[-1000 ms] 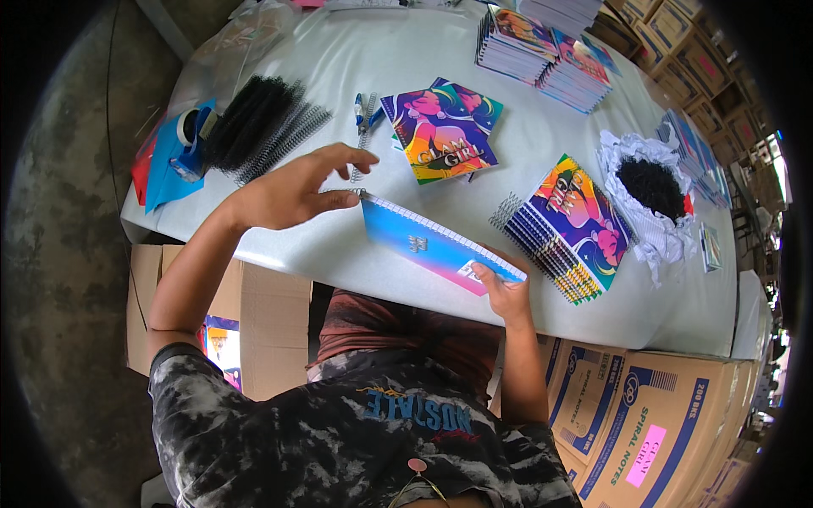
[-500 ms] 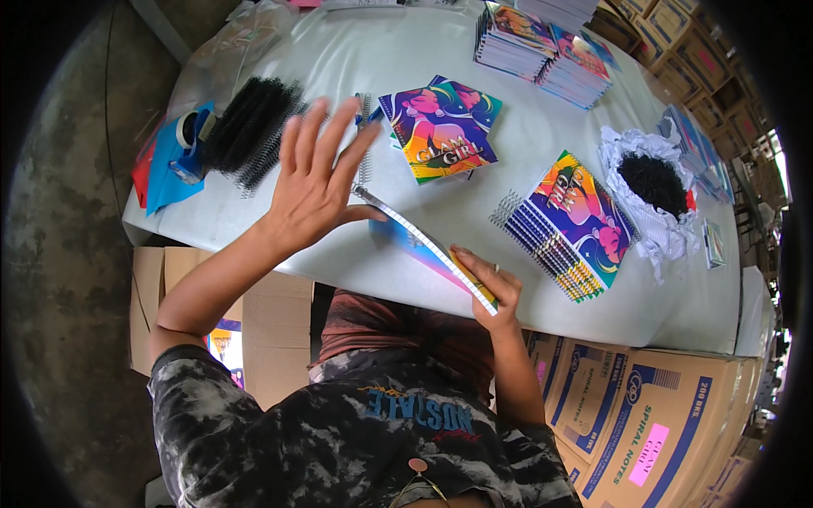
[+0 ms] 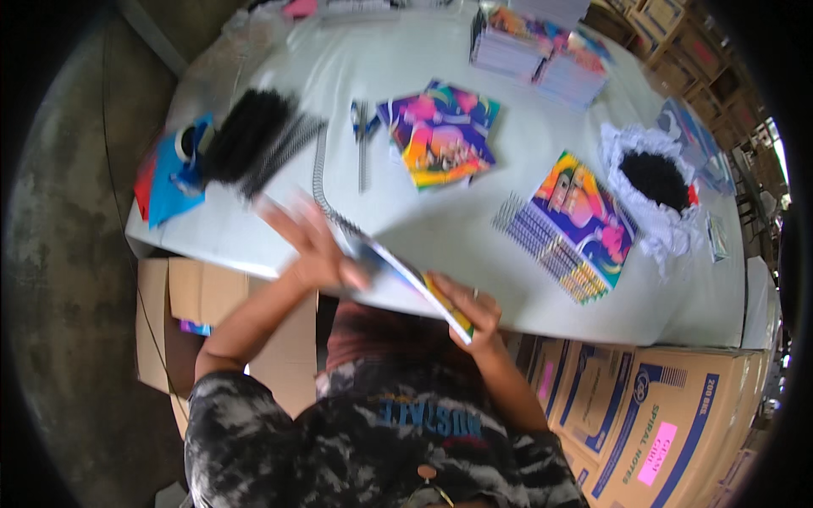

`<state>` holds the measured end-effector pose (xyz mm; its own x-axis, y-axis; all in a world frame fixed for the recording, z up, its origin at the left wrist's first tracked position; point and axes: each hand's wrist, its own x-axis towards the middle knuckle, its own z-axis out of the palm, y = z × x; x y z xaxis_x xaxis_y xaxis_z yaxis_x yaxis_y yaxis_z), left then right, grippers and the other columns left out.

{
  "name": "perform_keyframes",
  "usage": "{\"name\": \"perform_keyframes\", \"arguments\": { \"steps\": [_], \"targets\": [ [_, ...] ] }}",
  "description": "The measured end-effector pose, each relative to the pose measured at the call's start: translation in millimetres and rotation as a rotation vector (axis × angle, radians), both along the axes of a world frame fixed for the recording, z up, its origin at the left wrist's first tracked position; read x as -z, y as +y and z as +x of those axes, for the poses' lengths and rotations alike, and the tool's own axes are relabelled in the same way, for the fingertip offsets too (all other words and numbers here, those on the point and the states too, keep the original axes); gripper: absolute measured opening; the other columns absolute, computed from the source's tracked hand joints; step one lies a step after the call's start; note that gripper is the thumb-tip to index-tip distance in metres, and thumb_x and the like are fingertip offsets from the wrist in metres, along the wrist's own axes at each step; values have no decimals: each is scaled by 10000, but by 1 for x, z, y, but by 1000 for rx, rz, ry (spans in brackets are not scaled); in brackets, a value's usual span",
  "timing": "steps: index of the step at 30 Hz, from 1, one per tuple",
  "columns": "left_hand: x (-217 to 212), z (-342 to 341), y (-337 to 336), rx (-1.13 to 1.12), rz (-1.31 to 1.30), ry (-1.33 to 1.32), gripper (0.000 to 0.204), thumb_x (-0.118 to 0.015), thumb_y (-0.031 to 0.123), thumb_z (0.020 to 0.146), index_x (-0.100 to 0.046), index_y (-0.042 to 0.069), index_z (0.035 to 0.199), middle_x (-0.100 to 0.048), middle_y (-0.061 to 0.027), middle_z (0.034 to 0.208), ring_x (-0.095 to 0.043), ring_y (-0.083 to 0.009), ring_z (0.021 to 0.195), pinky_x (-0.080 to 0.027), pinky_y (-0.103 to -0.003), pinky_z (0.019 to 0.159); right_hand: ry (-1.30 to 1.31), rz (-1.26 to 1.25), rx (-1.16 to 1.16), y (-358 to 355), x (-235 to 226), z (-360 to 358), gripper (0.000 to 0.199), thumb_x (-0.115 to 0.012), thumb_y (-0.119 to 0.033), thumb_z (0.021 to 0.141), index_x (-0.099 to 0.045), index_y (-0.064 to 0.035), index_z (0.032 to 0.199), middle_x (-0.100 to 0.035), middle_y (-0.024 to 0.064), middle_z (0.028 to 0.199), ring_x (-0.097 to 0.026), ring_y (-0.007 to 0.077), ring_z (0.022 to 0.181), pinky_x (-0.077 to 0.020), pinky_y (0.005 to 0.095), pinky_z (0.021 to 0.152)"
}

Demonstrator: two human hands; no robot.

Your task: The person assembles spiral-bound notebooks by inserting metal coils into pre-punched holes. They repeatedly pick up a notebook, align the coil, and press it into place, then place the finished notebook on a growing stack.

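Observation:
My right hand [image 3: 467,310] grips the near end of a notebook [image 3: 415,275], its thumb and fingers pressed on either side. The notebook is held edge-up and tilted above the table's front edge. A dark spiral binding coil [image 3: 320,173] runs out from the notebook's far end and curves away over the table. My left hand [image 3: 312,247] is beside that far end, blurred by motion, its fingers spread and nothing visible in them. Whether its thumb touches the notebook cannot be made out. Farther off lies a blue-handled cutting tool [image 3: 364,127] beside another straight coil [image 3: 363,169].
A pile of black coils [image 3: 254,135] lies at left beside blue sheeting [image 3: 182,199]. Colourful notebooks [image 3: 440,135] lie mid-table, with a coil-bound stack [image 3: 584,220] to the right. Crumpled white wrapping [image 3: 665,233] holds black scraps. Taller stacks [image 3: 538,63] stand behind; cartons [image 3: 652,423] sit below.
My left hand has dropped toward me and slightly left, uncovering the coil's curved length. The notebook and my right hand have shifted a little nearer and left.

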<state>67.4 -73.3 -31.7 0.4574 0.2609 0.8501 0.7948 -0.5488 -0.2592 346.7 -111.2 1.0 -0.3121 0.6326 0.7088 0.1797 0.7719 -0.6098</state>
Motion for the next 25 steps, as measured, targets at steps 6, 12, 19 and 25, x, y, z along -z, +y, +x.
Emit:
{"name": "perform_keyframes", "arguments": {
  "steps": [6, 12, 19, 25],
  "targets": [
    [33, 18, -35, 114, -307, 121, 973, -346, 742, 764, -300, -55, 1321, -236, -287, 1378, -118, -459, 1313, 54, -586, 1034, 44, 84, -44, 7, 0, 1, 349, -645, 23, 719, -612, 45, 1065, -646, 205, 985, -659, 290, 879, -532, 334, 738],
    [5, 20, -4, 26, -243, -152, 1022, -270, 756, 786, -191, -93, 1350, -61, -286, 1437, -24, -445, 1335, 77, -561, 1037, 43, -20, -41, -3, 8, -7, 351, -646, -4, 731, -609, 35, 1077, -647, 183, 1006, -661, 280, 875, -529, 322, 734],
    [-52, 36, 16, 102, 32, -447, 1142, -355, 796, 706, -152, -125, 1351, -29, -370, 1408, -31, -528, 1305, 37, -616, 1025, 54, -41, -86, -2, -4, -9, 307, -602, -42, 774, -613, 42, 1070, -649, 174, 1010, -659, 279, 878, -520, 323, 755],
    [-16, 40, -49, 179, -115, 196, 1109, -280, 796, 734, -293, -189, 1244, -99, -392, 1383, -91, -623, 1235, -45, -654, 1013, 5, 4, -36, -8, -4, -8, 263, -527, -35, 820, -616, 64, 1046, -650, 182, 1001, -659, 289, 879, -519, 322, 757]
  ]
}}
